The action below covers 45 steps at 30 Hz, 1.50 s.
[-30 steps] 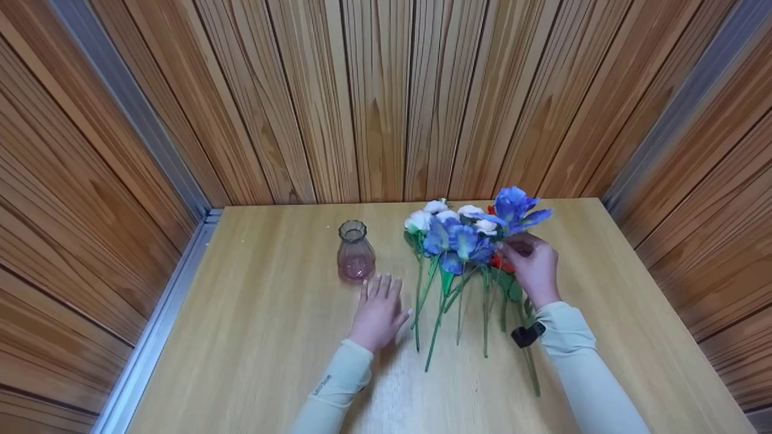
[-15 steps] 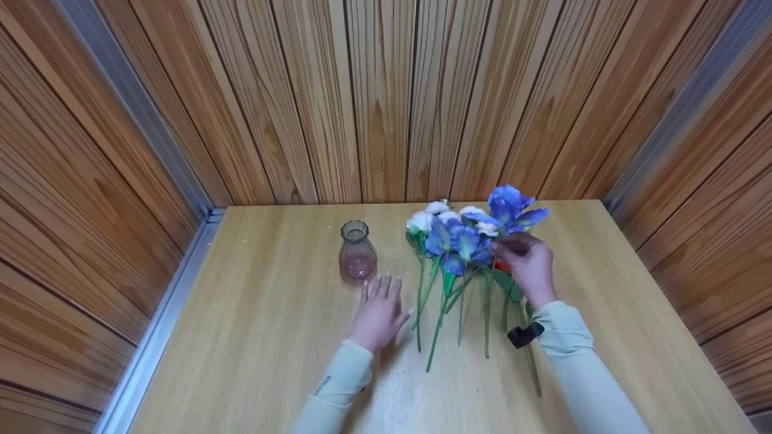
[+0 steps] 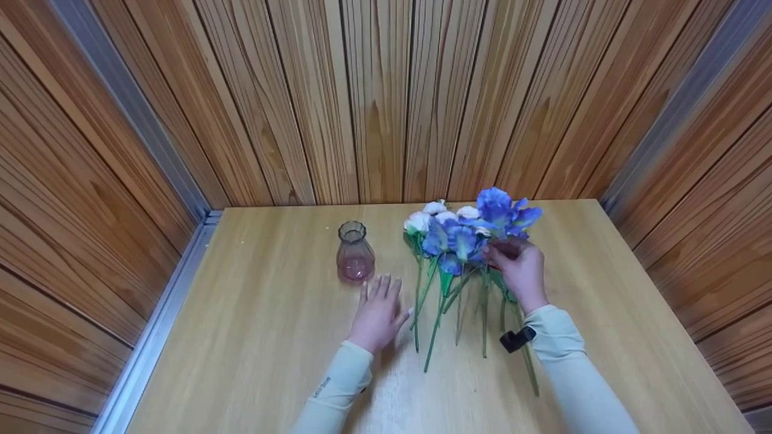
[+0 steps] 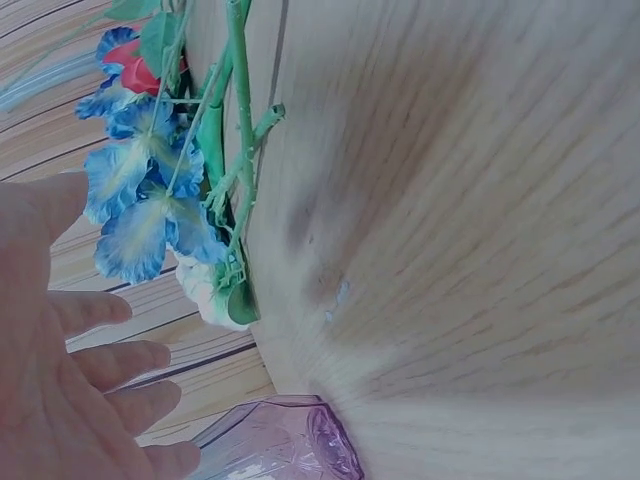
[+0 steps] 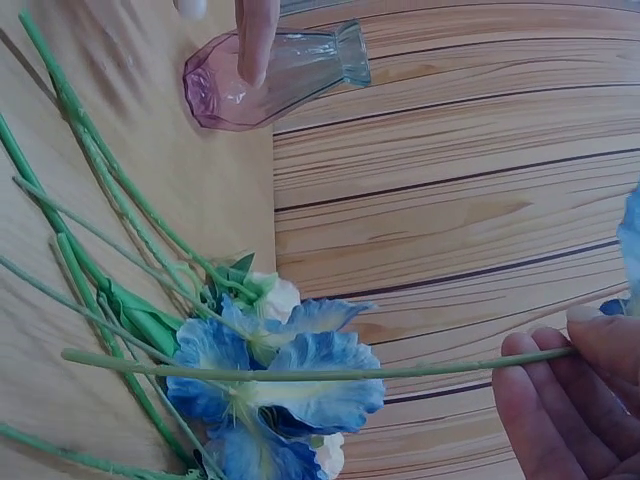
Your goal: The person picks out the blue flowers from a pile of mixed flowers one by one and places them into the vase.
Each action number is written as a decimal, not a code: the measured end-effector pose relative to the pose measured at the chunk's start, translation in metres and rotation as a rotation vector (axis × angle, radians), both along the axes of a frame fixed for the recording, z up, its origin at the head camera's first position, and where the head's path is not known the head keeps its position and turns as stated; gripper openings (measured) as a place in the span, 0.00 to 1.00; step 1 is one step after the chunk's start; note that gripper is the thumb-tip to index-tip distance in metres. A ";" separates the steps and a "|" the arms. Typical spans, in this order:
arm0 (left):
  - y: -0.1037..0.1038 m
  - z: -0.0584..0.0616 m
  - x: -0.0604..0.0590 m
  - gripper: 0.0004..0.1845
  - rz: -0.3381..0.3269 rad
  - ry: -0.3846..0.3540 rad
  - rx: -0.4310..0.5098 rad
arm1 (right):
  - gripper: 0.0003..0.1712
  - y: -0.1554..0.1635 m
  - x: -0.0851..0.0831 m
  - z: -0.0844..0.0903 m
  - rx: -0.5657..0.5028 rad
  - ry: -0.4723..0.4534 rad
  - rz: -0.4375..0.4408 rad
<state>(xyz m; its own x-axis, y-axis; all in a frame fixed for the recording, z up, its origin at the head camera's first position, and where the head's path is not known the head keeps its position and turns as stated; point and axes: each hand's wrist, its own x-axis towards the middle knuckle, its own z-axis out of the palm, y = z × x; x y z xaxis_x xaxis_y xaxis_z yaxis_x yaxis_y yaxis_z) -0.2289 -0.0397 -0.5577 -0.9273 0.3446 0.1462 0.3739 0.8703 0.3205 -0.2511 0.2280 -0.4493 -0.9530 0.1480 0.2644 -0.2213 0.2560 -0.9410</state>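
Observation:
My right hand [image 3: 520, 271] pinches the stem [image 5: 300, 374] of a blue iris [image 3: 497, 208] just under the bloom, its free end pointing away in the right wrist view. Beneath and beside it lie another blue iris bloom [image 3: 461, 241] and several white flowers [image 3: 417, 222], with green stems toward the near side. A red flower [image 4: 140, 75] shows among them in the left wrist view. My left hand [image 3: 375, 316] holds nothing; its fingers are extended just in front of a glass vase [image 3: 356, 256], pink below and grey at the neck, which stands upright.
The wooden table [image 3: 271, 325] meets a wood-plank wall [image 3: 374, 108] right behind the flowers. Planked side walls rise left and right, with a metal rail [image 3: 163, 325] along the table's left edge.
My right hand has moved a little to the left with the held blue iris, whose bloom now covers more of the white flowers. The left hand and the vase have stayed put.

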 end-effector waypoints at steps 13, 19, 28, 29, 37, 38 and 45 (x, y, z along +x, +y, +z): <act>0.001 -0.001 0.003 0.39 -0.016 -0.053 0.062 | 0.14 -0.006 -0.003 -0.018 0.021 -0.015 0.025; 0.001 -0.001 0.003 0.39 -0.019 -0.076 0.092 | 0.16 -0.011 -0.004 -0.022 0.038 -0.018 0.027; 0.002 0.001 0.003 0.39 -0.005 -0.080 0.121 | 0.12 -0.024 0.006 -0.006 0.000 -0.027 0.059; 0.003 0.001 0.003 0.39 -0.006 -0.078 0.124 | 0.11 -0.027 0.008 -0.003 0.007 -0.026 0.060; 0.007 0.005 0.004 0.40 -0.017 -0.087 0.153 | 0.11 -0.036 0.017 0.009 0.064 -0.028 0.037; 0.007 0.005 0.004 0.40 -0.018 -0.086 0.154 | 0.11 -0.037 0.017 0.009 0.066 -0.027 0.036; 0.011 0.007 0.004 0.38 -0.033 -0.070 0.154 | 0.11 -0.039 0.017 0.008 0.074 -0.020 0.056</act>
<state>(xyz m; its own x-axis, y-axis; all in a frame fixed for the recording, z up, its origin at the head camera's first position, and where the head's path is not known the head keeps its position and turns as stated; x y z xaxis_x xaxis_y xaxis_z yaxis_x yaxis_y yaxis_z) -0.2248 -0.0284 -0.5506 -0.9257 0.3532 0.1351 0.3733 0.7966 0.4754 -0.2343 0.1894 -0.4410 -0.9643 0.0751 0.2538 -0.2188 0.3131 -0.9242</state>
